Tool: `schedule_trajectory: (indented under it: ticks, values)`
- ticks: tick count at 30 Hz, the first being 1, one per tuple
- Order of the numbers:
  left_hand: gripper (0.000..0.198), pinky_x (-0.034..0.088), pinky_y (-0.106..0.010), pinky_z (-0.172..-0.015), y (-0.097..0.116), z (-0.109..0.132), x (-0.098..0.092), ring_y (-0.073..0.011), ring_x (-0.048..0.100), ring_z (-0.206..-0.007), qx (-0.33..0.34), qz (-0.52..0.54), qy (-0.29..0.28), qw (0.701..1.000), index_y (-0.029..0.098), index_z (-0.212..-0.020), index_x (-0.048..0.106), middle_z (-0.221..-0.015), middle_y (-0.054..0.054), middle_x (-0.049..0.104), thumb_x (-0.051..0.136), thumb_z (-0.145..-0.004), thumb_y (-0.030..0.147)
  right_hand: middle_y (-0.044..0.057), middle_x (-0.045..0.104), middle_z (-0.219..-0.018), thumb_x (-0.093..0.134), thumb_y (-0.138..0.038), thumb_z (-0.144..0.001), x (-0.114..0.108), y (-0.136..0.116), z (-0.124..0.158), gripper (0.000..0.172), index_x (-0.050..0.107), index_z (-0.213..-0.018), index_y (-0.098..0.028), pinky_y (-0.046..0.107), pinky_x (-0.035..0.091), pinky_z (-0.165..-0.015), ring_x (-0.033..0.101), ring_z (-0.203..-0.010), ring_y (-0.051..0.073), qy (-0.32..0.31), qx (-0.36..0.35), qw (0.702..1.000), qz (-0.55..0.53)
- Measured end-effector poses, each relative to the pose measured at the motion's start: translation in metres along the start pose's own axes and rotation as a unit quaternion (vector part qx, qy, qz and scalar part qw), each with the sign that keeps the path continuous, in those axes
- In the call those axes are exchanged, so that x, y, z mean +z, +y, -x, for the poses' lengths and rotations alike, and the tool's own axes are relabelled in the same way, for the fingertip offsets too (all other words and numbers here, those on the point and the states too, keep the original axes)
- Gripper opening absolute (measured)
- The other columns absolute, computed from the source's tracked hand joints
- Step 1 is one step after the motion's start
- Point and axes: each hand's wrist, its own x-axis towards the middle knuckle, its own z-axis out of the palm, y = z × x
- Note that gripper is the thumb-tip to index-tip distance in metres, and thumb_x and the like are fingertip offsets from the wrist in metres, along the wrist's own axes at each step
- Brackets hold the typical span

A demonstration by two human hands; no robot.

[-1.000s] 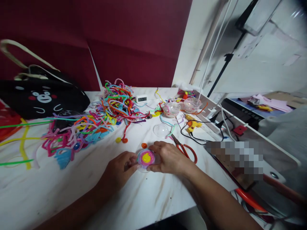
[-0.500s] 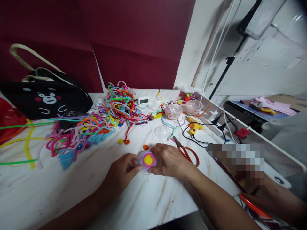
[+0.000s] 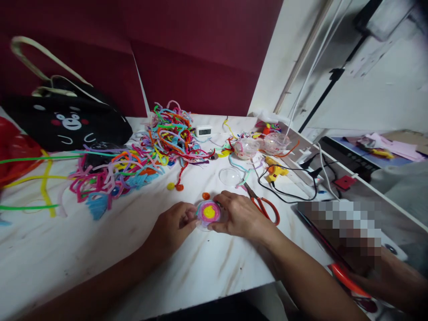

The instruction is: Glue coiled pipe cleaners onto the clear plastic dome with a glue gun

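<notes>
Between my hands is a round coil of fuzzy pipe cleaners, yellow in the middle with pink and purple rings around it. It appears to sit in a clear plastic half-shell, whose rim shows below it. My left hand pinches its left edge with curled fingers. Thumb and fingers of my right hand grip it from the right. Just behind it lies a small orange coil. Another clear half-shell rests farther back, next to orange-handled scissors close to my right hand.
A heap of colourful pipe cleaners spreads across the left and back. Behind it are a black bag and a small digital clock. A yellow glue gun with its cable lies right. Another person's hand is at far right.
The camera view has shifted slightly, so the bench items appear higher and a little to the right. Both hands keep their hold on the coil, with barely any change in grip.
</notes>
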Motion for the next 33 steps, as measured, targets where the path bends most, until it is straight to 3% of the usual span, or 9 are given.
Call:
schedule_trajectory:
  ticks: [26,33]
  values:
    - [0.016,0.046,-0.022,-0.050,-0.0011,-0.0047,-0.0034,-0.0118,0.056,-0.054,0.047,-0.024,0.012,0.999,0.021,-0.085,0.066,-0.069,0.002,0.066,0.062,-0.075,0.032,0.010,0.067,-0.106,0.066,-0.057,-0.078,0.0014,-0.0035,0.0003,0.055,0.061,-0.114,-0.016,0.033,0.041,-0.064,0.066,-0.088,0.027,0.008,0.011,0.999,0.033]
    - [0.015,0.047,-0.023,-0.050,0.0036,-0.0042,-0.0046,-0.0127,0.058,-0.054,0.020,-0.007,0.005,1.000,0.021,-0.083,0.066,-0.068,0.002,0.066,0.062,-0.074,0.033,0.010,0.067,-0.105,0.067,-0.055,-0.078,0.0007,-0.0042,-0.0007,0.051,0.061,-0.112,-0.017,0.032,0.043,-0.066,0.066,-0.089,0.026,0.003,0.016,0.999,0.034]
